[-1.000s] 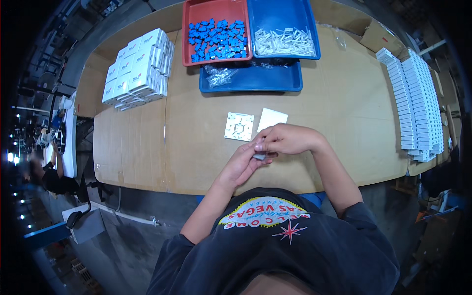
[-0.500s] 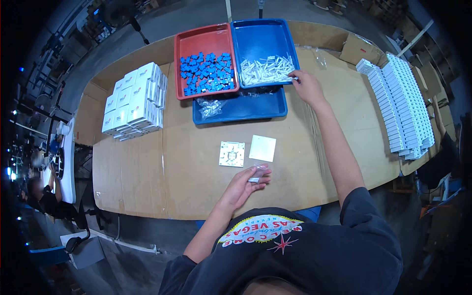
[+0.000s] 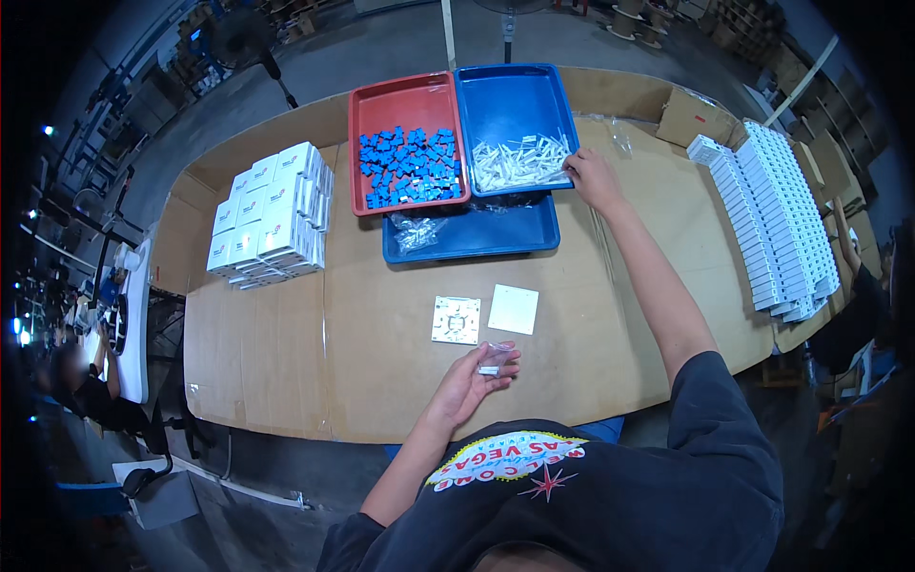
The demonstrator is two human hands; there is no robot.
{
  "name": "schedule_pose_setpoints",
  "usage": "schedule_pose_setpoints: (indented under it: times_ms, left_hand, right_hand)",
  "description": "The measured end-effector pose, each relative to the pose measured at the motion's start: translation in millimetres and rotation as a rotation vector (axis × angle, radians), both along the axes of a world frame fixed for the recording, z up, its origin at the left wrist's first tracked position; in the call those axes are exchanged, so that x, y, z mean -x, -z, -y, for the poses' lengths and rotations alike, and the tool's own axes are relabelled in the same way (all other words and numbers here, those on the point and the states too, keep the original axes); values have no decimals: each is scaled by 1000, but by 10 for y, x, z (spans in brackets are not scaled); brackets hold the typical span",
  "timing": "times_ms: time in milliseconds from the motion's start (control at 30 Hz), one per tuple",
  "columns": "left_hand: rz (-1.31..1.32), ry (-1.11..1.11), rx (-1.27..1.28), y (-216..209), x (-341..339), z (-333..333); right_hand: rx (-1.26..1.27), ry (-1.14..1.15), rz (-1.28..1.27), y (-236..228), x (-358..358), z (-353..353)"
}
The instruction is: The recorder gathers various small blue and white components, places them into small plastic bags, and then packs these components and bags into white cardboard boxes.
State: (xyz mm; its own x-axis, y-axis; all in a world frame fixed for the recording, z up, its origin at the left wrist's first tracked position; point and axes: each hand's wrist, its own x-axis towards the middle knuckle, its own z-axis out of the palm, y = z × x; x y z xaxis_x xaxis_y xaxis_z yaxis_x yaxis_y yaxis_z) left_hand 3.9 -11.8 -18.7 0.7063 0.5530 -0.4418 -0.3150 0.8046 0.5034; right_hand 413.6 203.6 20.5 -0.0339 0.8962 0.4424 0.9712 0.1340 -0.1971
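My left hand point(image 3: 464, 389) holds a small clear plastic bag point(image 3: 496, 356) with small white pieces in it, fingers curled round it near the table's front edge. Just beyond lie a square white plate with a cut-out middle point(image 3: 456, 319) and a plain white square plate point(image 3: 513, 310), side by side. My right hand point(image 3: 598, 181) reaches to the near right corner of a blue tray point(image 3: 510, 95) full of thin white pieces point(image 3: 519, 164). Its thumb and fingers are pinched together; whatever is between them is too small to make out.
Left of the blue tray stands a red tray point(image 3: 405, 107) of small blue parts point(image 3: 410, 170). Another blue tray point(image 3: 486, 240) sits under both, with clear bags point(image 3: 416, 232) in it. White boxes point(image 3: 272, 214) are stacked at left, rows of white pieces point(image 3: 772, 219) at right. Cardboard walls edge the table.
The whole view has shifted, so the table appears lower in the picture. My right hand stays at the blue tray's corner, and my left still holds the bag.
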Motion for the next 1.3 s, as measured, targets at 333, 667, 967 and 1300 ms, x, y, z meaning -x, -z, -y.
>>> schedule_pose_setpoints:
  times_ms: [333,667,967,1300]
  left_hand:
    - [-44,-24,-105,-60,-3,-40]
    - [92,-206,-366,-282,87,-1]
    - [-106,-426,-257,-443,-154,-419]
    - [80,-216,-26,-278,-50,-365]
  right_hand:
    - [-123,24,-610,-128,41,-13]
    - [172,-234,-1771,-507,907,930]
    - [268,-118,-1446,-426,1451,1581]
    - [534,-205,-1141,-308,1654,1796]
